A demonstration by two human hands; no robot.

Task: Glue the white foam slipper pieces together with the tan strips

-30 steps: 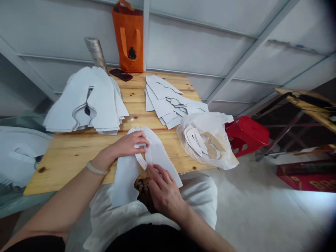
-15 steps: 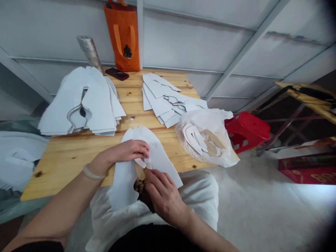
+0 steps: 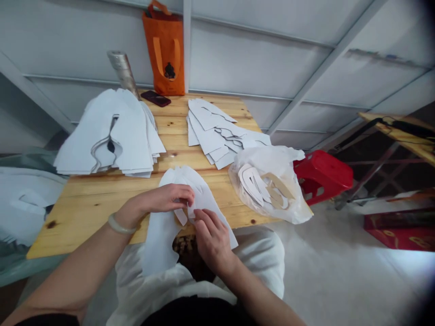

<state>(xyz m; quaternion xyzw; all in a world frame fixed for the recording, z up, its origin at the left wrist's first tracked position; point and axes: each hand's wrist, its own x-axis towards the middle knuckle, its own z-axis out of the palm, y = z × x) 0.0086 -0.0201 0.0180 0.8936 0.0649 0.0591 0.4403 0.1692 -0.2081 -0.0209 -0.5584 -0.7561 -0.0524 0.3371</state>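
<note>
Two hands at the near table edge, close together but not touching, both on one white cut panel (image 3: 204, 194). Material unclear, paper or thin cloth. Left hand (image 3: 163, 199), jade-looking bangle (image 3: 117, 223) on wrist, has fingers curled over the panel's upper part, pinching it. Right hand (image 3: 212, 240) sits just beside, fingers pressed on the panel near its edge; grip looks closed on the sheet. Narrow white strip (image 3: 181, 217) sticks out between the hands. Panel lies partly on the pine table (image 3: 74, 217), lower end hanging past the edge over a white apron (image 3: 261, 267). Farther up the table: big stack of white cut pieces (image 3: 118, 136), second fanned stack (image 3: 214, 131), clear plastic bag (image 3: 268, 181) holding white and tan cut shapes, dark phone (image 3: 155, 98). Orange tote bag (image 3: 165, 54) stands behind, silver roll (image 3: 122, 72) leans beside it, red stool (image 3: 322, 172) to the right.
</note>
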